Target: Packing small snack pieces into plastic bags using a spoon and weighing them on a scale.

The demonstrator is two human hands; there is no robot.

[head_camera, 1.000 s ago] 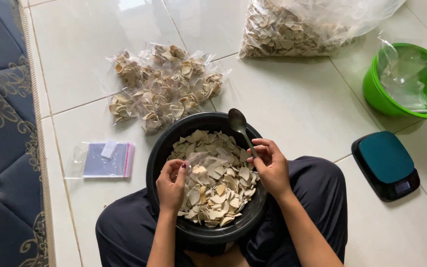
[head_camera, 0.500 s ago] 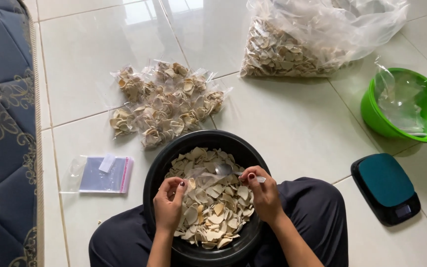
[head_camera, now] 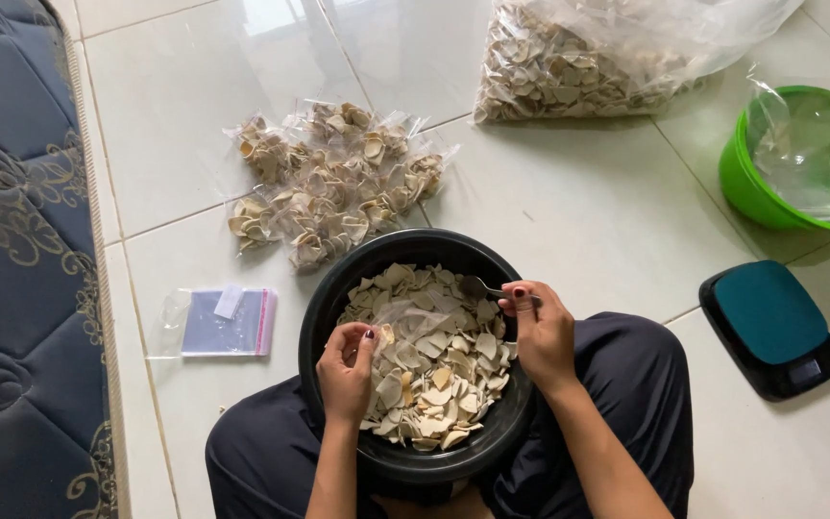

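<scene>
R hand (head_camera: 542, 332) fingers (head_camera: 516, 296) pinched narrow round the handle of a metal spoon (head_camera: 477, 286), spoon bowl dipped into the pale chips (head_camera: 434, 370) at the far-right part of the black basin (head_camera: 330, 288). L hand (head_camera: 346, 370) fingers (head_camera: 365, 338) closed on the edge of a small clear plastic bag (head_camera: 413, 315), which lies over the chips approx mid-basin, betw. the two hands; can't tell if its mouth is open. Basin sits in the person's lap, on dark trousers (head_camera: 626, 375), nearly full of flat cream & tan chip pieces. Just beyond the basin's far rim, touching or nearly so: a heap of small filled chip packets (head_camera: 333, 183) on the white tiled floor (head_camera: 578, 202). Left of the basin, near it: a flat stack of empty clear bags w/ pink edge (head_camera: 223, 322). Further left, well apart from the basin: a dark blue patterned mattress (head_camera: 12, 269) along the frame edge. Far beyond the basin, top of view: a big clear sack of the same chips (head_camera: 569, 62). Right of the basin, near the person's knee: a small digital scale w/ teal top (head_camera: 768, 327). Beyond the scale, well right of the basin: a green bowl (head_camera: 742, 183) w/ crumpled clear plastic (head_camera: 804, 159) inside.
</scene>
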